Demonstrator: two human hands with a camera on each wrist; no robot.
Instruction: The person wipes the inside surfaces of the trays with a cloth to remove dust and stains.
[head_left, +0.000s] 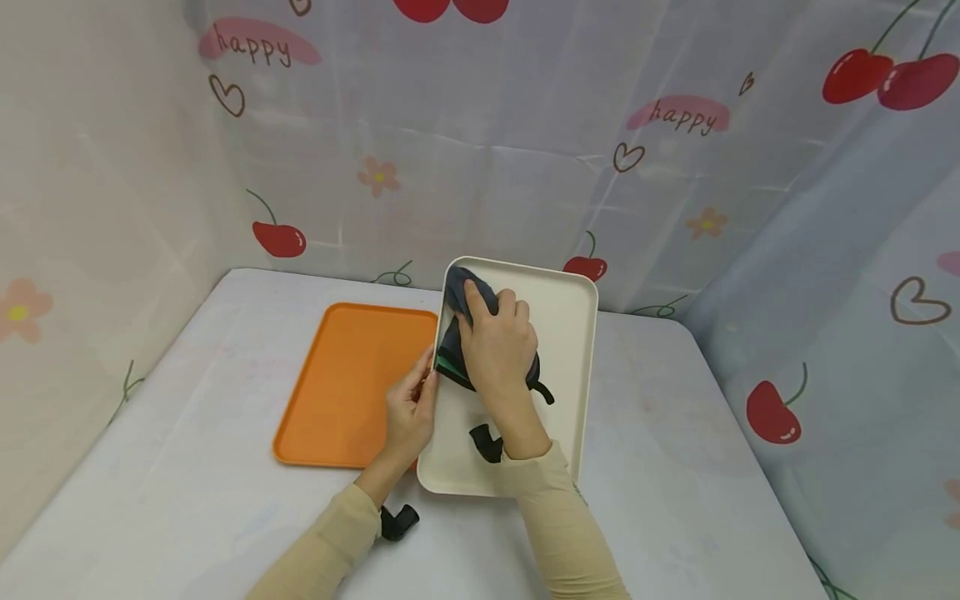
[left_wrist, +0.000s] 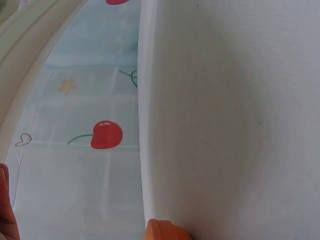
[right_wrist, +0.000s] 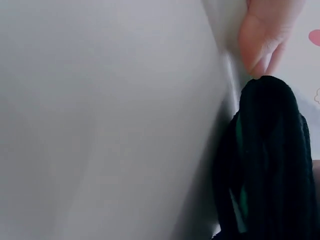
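In the head view a cream tray (head_left: 564, 350) is raised at a tilt. My left hand (head_left: 409, 417) pinches its left edge. My right hand (head_left: 498, 342) grips a folded dark grey-blue fabric item (head_left: 454, 335) against the upper left of the tray's inner face. Green shows along the fabric's lower edge, and a black strap (head_left: 543, 392) sticks out beside my wrist. In the right wrist view the fabric item (right_wrist: 275, 160) shows its folded layers, with the tips of my left hand (right_wrist: 267, 37) right at its end. Left fingers (left_wrist: 6, 205) show at the left wrist view's edge.
An orange tray (head_left: 330, 392) lies on the white-covered table (head_left: 675, 467), left of the cream tray and partly behind it. Black wrist camera mounts show at my left wrist (head_left: 399, 522) and right wrist (head_left: 487, 443). A cherry-print curtain (head_left: 487, 183) hangs around the table.
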